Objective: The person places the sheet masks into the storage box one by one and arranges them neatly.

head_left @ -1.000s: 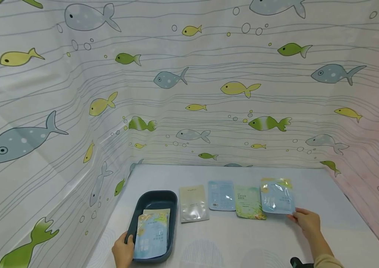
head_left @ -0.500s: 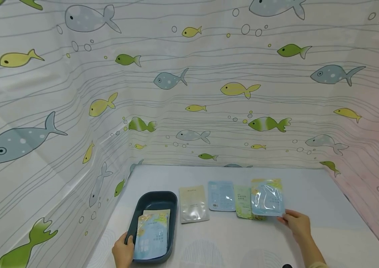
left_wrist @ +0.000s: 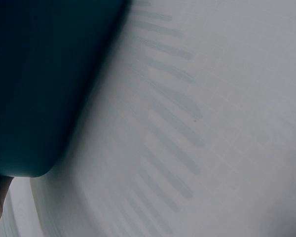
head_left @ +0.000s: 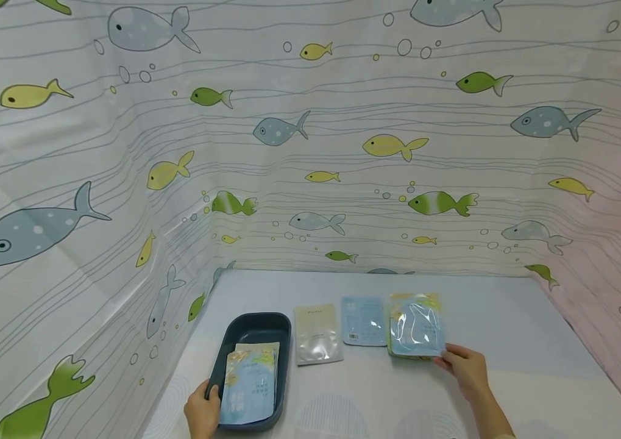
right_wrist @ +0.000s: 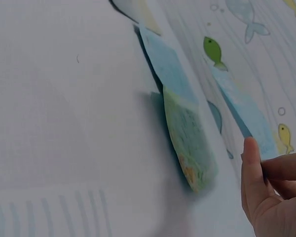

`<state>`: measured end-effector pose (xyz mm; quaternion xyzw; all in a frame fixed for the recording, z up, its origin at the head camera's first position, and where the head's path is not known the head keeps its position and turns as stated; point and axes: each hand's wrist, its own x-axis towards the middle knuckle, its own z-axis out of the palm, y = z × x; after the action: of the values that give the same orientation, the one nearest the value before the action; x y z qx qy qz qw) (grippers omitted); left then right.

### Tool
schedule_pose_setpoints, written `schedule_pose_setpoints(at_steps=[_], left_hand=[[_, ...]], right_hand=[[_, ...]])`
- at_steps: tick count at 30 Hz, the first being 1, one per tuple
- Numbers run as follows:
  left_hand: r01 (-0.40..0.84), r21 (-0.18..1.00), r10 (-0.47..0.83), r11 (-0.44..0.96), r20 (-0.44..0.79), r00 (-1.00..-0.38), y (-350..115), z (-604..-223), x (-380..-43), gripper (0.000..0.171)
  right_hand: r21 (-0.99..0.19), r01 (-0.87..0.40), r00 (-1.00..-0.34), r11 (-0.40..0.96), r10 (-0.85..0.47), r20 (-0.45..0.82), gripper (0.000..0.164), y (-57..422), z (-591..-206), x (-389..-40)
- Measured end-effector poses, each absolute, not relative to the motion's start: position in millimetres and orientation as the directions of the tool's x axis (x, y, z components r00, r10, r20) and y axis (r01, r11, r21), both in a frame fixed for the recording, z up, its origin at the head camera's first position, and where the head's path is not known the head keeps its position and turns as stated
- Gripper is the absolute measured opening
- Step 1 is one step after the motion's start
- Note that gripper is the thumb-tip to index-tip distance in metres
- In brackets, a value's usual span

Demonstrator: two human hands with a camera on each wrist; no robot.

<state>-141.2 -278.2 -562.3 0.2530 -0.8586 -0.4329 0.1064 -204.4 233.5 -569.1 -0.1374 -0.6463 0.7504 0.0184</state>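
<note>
My right hand pinches the lower right corner of a blue sachet with a yellow top. In the right wrist view that blue sachet is held up off the table, between thumb and fingers. Below it lies a green sachet, mostly hidden from the head view. My left hand grips the left rim of a dark blue tray, its thumb over the edge. Inside the tray rest several stacked sachets, a blue one on top. In the left wrist view the tray's side fills the upper left.
On the white table, a beige sachet lies right of the tray, then a pale blue sachet beside it. A fish-patterned curtain stands behind and at both sides.
My right hand has carried the blue sachet leftward, from right of the green sachet to a place over it. My left hand stays at the tray's rim.
</note>
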Motion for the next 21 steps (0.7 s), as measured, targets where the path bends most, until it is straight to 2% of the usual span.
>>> schedule_pose_setpoints(at_steps=[3,13,16,21], left_hand=[[-0.342,0.796,-0.528,0.5,-0.034,-0.849,-278.3,-562.4,-141.0,0.033],[-0.323,0.765,-0.546,0.557,0.044,-0.836,-279.7,-562.5,-146.9,0.031],[-0.33,0.767,-0.554,0.55,0.04,-0.832,-279.1,-561.8,-147.5,0.031],[-0.302,0.75,-0.556,0.589,0.104,-0.825,-278.0,-561.9,-146.7,0.03]], right_hand=[[-0.978,0.146,-0.963,-0.146,0.205,-0.174,0.038,219.0,-556.0,-200.4],[-0.977,0.187,-0.965,-0.098,0.169,-0.202,0.035,177.5,-519.3,-205.4],[-0.978,0.184,-0.967,-0.103,0.157,-0.198,0.033,165.2,-514.6,-209.2],[-0.979,0.18,-0.972,-0.095,0.138,-0.192,0.031,143.6,-513.7,-212.5]])
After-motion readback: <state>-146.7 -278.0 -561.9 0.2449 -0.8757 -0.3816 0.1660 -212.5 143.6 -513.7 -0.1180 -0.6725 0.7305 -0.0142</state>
